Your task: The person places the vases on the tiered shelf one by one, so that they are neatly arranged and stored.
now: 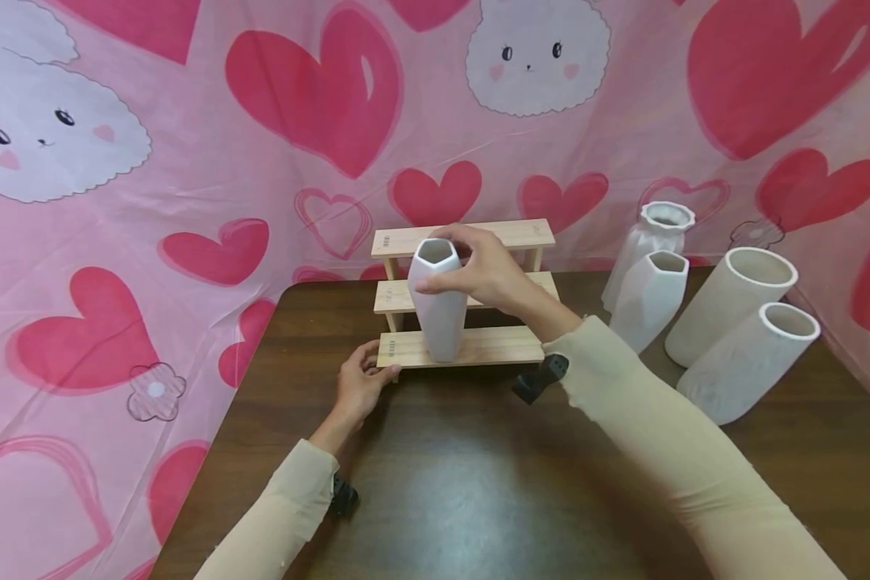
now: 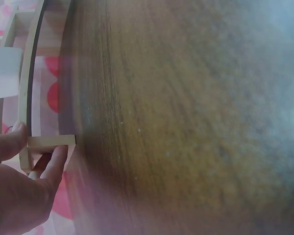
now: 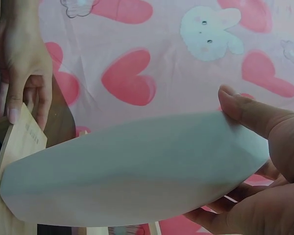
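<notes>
A white faceted vase (image 1: 440, 310) stands upright on the lowest step of a three-tier wooden shelf (image 1: 500, 345), left of that step's middle. My right hand (image 1: 482, 270) grips the vase near its rim, thumb on the near side and fingers behind. In the right wrist view the vase (image 3: 132, 171) meets the board at its base. With my left hand (image 1: 360, 383) I hold the left end of the lowest step; in the left wrist view the thumb lies on top and the fingers of the hand (image 2: 24, 191) reach under, against the support.
Several white vases stand at the right of the brown table (image 1: 435, 483): a ruffled-rim one (image 1: 648, 242), a faceted one (image 1: 650, 300), a wide cylinder (image 1: 732, 306) and a smaller cylinder (image 1: 748, 362). A pink heart-print cloth (image 1: 188, 161) hangs behind the table.
</notes>
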Action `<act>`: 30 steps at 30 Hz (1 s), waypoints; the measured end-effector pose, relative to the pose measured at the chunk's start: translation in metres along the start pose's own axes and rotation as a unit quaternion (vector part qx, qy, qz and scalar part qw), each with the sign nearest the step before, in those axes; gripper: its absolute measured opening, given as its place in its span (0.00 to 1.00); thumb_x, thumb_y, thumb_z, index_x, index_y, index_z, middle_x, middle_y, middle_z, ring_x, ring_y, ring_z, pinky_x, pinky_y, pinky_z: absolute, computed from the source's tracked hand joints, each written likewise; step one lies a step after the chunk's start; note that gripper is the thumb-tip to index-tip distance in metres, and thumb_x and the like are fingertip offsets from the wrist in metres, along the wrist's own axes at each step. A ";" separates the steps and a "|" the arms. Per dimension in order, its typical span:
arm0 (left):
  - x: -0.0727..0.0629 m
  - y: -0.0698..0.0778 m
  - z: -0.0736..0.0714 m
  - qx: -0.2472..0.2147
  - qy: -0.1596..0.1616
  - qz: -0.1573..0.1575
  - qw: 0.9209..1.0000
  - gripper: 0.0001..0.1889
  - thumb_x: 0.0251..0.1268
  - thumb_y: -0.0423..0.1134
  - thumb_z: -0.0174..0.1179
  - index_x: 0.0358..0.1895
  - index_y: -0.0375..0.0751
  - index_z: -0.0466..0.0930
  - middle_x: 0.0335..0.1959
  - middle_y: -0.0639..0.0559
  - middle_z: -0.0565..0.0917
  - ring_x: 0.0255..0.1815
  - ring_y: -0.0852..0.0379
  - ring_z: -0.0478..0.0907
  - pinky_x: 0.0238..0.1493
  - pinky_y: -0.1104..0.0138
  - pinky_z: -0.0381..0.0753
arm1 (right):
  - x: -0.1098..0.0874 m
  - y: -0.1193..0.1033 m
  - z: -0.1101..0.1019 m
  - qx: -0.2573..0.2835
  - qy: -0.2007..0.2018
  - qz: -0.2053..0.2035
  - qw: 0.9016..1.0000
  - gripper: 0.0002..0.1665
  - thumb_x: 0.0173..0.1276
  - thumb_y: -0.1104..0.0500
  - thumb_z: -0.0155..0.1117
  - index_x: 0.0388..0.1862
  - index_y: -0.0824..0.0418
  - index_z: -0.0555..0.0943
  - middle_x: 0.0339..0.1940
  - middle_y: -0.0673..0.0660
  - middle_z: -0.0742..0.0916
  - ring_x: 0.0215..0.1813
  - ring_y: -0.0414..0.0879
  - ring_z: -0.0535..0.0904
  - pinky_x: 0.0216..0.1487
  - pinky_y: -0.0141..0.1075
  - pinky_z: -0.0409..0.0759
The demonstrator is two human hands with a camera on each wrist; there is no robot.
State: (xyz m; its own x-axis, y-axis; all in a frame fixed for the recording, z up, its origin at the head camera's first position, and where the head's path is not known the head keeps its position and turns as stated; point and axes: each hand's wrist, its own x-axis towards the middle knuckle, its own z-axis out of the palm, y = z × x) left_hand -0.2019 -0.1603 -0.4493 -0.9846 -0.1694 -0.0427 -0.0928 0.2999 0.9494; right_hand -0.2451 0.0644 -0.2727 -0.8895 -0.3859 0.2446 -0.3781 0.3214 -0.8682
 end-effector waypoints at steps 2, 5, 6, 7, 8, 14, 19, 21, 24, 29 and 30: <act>0.000 0.000 0.001 0.000 0.000 0.000 1.000 0.31 0.58 0.31 0.68 0.65 0.40 0.69 0.47 0.40 0.83 0.44 0.50 0.81 0.32 0.73 0.75 | 0.000 0.002 0.001 0.004 0.002 0.000 1.000 0.35 0.47 0.53 0.81 0.55 0.56 0.78 0.44 0.53 0.84 0.44 0.48 0.79 0.46 0.43 0.79; 0.000 0.000 0.001 0.000 0.001 0.000 1.000 0.30 0.58 0.31 0.68 0.65 0.40 0.69 0.47 0.40 0.83 0.44 0.50 0.81 0.32 0.73 0.75 | 0.001 0.003 0.002 0.008 0.005 0.001 1.000 0.35 0.47 0.53 0.82 0.55 0.57 0.78 0.44 0.55 0.84 0.44 0.48 0.80 0.45 0.43 0.79; 0.000 0.000 0.001 -0.001 0.001 -0.001 1.000 0.30 0.58 0.31 0.68 0.65 0.40 0.70 0.47 0.40 0.83 0.44 0.50 0.81 0.32 0.73 0.75 | 0.002 0.003 0.002 0.006 0.004 0.000 1.000 0.36 0.47 0.53 0.82 0.56 0.57 0.78 0.44 0.55 0.84 0.45 0.49 0.79 0.46 0.43 0.79; 0.000 0.000 0.001 -0.001 0.002 -0.001 1.000 0.31 0.57 0.31 0.68 0.65 0.40 0.69 0.47 0.40 0.83 0.44 0.50 0.81 0.33 0.73 0.75 | 0.002 0.003 0.001 0.003 0.003 0.000 1.000 0.37 0.47 0.53 0.82 0.56 0.57 0.78 0.45 0.54 0.84 0.45 0.48 0.79 0.46 0.43 0.79; 0.000 0.000 0.001 -0.002 0.002 -0.002 1.000 0.31 0.57 0.31 0.68 0.65 0.40 0.69 0.47 0.40 0.83 0.44 0.50 0.81 0.33 0.73 0.75 | 0.002 0.003 0.001 0.001 0.001 0.001 1.000 0.37 0.47 0.52 0.81 0.57 0.56 0.78 0.45 0.54 0.84 0.45 0.48 0.79 0.46 0.43 0.79; 0.001 -0.001 0.001 -0.001 0.002 -0.003 1.000 0.31 0.57 0.31 0.68 0.66 0.41 0.69 0.48 0.40 0.83 0.45 0.50 0.81 0.34 0.73 0.76 | 0.005 0.005 -0.001 -0.019 -0.019 0.004 1.000 0.38 0.50 0.51 0.80 0.59 0.53 0.75 0.48 0.52 0.82 0.48 0.47 0.78 0.49 0.43 0.79; 0.002 -0.002 0.002 -0.001 0.005 -0.003 1.000 0.30 0.57 0.31 0.68 0.65 0.41 0.70 0.47 0.40 0.83 0.44 0.50 0.81 0.33 0.73 0.76 | 0.006 0.006 -0.001 -0.025 -0.031 0.009 0.999 0.40 0.50 0.51 0.79 0.62 0.53 0.73 0.50 0.52 0.81 0.50 0.47 0.77 0.50 0.44 0.79; 0.002 -0.002 0.002 -0.001 0.005 -0.003 1.000 0.30 0.58 0.31 0.68 0.65 0.41 0.70 0.47 0.40 0.83 0.44 0.51 0.81 0.33 0.74 0.76 | 0.006 0.007 -0.001 -0.023 -0.032 0.008 0.999 0.40 0.51 0.52 0.79 0.62 0.53 0.72 0.50 0.53 0.81 0.50 0.48 0.77 0.50 0.44 0.79; 0.002 -0.002 0.002 -0.002 0.005 -0.003 1.000 0.30 0.58 0.31 0.68 0.65 0.41 0.70 0.48 0.40 0.83 0.45 0.50 0.81 0.33 0.74 0.76 | 0.006 0.009 0.000 -0.015 -0.033 0.003 0.999 0.39 0.51 0.53 0.79 0.62 0.54 0.72 0.50 0.53 0.81 0.50 0.48 0.77 0.50 0.45 0.79; 0.002 -0.003 0.002 0.003 0.006 -0.003 1.000 0.31 0.58 0.32 0.68 0.66 0.41 0.69 0.49 0.40 0.83 0.46 0.49 0.80 0.33 0.74 0.75 | 0.007 0.012 0.000 -0.012 -0.037 -0.006 0.999 0.39 0.51 0.53 0.79 0.62 0.55 0.72 0.50 0.54 0.81 0.50 0.48 0.77 0.51 0.44 0.78; 0.002 -0.003 0.003 0.004 0.006 -0.002 1.000 0.31 0.58 0.32 0.68 0.66 0.41 0.69 0.49 0.40 0.83 0.46 0.49 0.80 0.33 0.74 0.75 | 0.007 0.012 0.000 -0.013 -0.038 -0.007 0.999 0.40 0.52 0.53 0.79 0.62 0.55 0.71 0.50 0.54 0.81 0.50 0.48 0.77 0.51 0.44 0.78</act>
State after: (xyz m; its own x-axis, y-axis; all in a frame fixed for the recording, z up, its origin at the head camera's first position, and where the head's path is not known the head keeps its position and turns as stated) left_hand -0.2041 -0.1593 -0.4532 -0.9824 -0.1819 -0.0432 -0.0984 0.3067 0.9467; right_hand -0.2558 0.0658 -0.2815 -0.8629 -0.4540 0.2220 -0.3971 0.3375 -0.8535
